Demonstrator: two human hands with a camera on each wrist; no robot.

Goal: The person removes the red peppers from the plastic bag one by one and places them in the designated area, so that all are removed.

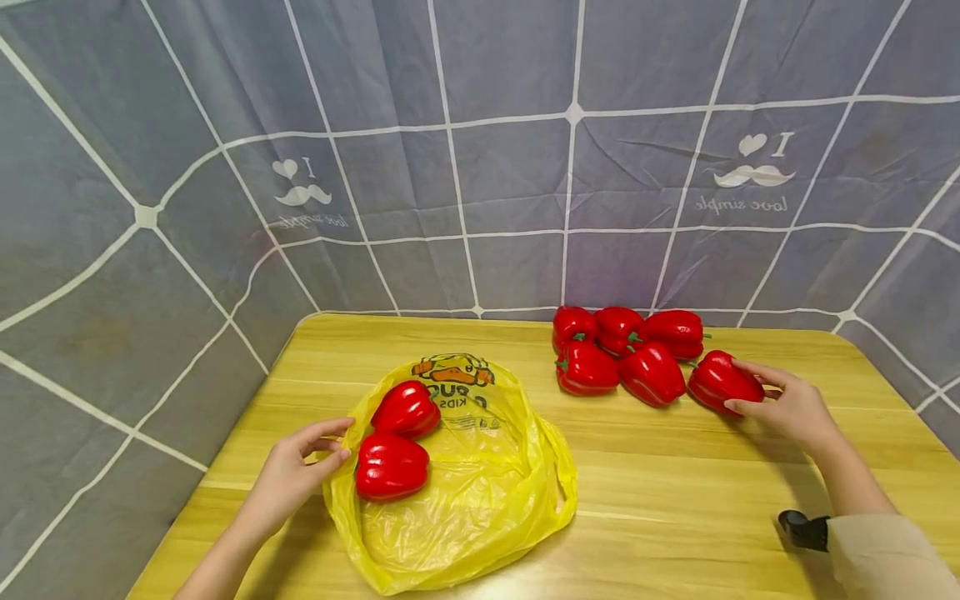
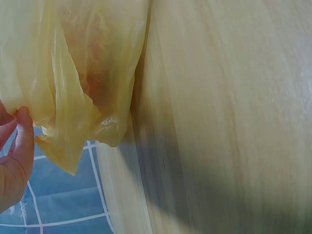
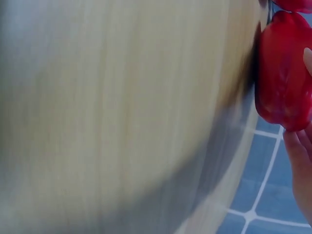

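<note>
A yellow plastic bag [image 1: 465,508] lies spread with its mouth open, and two red bell peppers [image 1: 393,468] rest in its left part. My left hand [image 1: 296,467] pinches the bag's left rim between thumb and fingers. In the left wrist view, the fingertips [image 2: 23,122] meet a fold of the thin yellow bag [image 2: 73,63]. Over at the right, my right hand [image 1: 791,408] grips another red bell pepper [image 1: 720,382], thumb on the near side and fingers on the far side. The right wrist view shows this bell pepper [image 3: 282,73] at its right edge, with the hand [image 3: 301,170] partly cut off.
Several more red bell peppers [image 1: 652,375] sit grouped at the back of the wooden table [image 1: 645,508], just left of the right hand. A grey checked cloth [image 1: 510,183] hangs behind and along the sides. A black wrist device [image 1: 804,531] shows at the right sleeve.
</note>
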